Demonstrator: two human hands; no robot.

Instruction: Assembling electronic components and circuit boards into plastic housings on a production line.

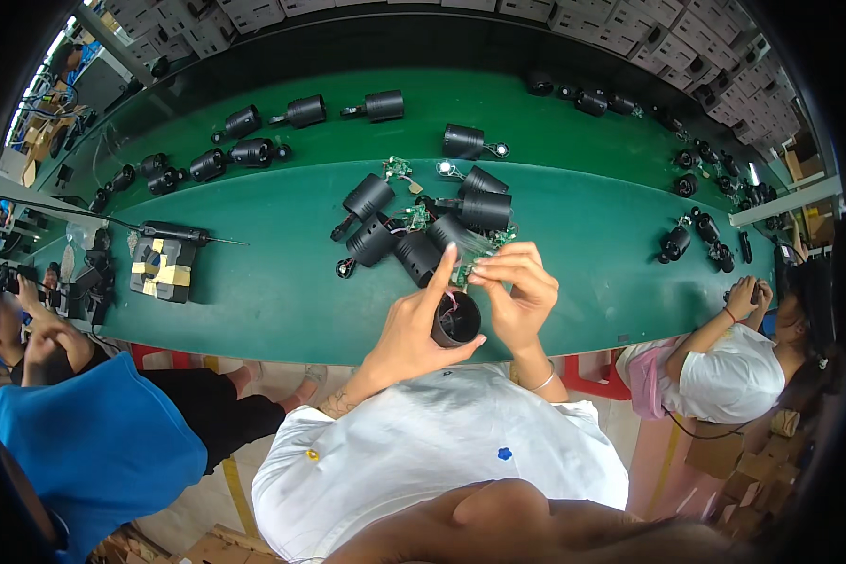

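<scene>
**Board at the mouth of a black housing**

My left hand (pixel 414 329) grips a black cylindrical housing (pixel 456 320) just above the near edge of the green bench (pixel 282 282). The thumb wraps it from below, the index finger stands up straight beside it, and its open mouth faces me. My right hand (pixel 517 291) is closed in a pinch on a small green circuit board (pixel 463 273), held directly over the housing's rim; thin wires appear to run from the board down into the cavity, though they are too fine to trace.

Judged from this view, the piece is mid-assembly: the board is out of the housing, not seated, and whether anything is already fixed inside I cannot tell.

Just beyond my hands lies a cluster of housings (pixel 414 226) like it, several with green boards and loose wires showing, so a fair batch looks unfinished. On the far strip of the bench, a row of lamp bodies (pixel 244 136) on short stems lies well apart from the cluster; whether they are complete is not clear at this size.

To my left on the bench rests a black and yellow fixture (pixel 164 268), with a screwdriver (pixel 183 233) beside it. A person in blue (pixel 85 442) sits at my left and a person in white (pixel 724 367) at my right, each with hands at the bench.
</scene>
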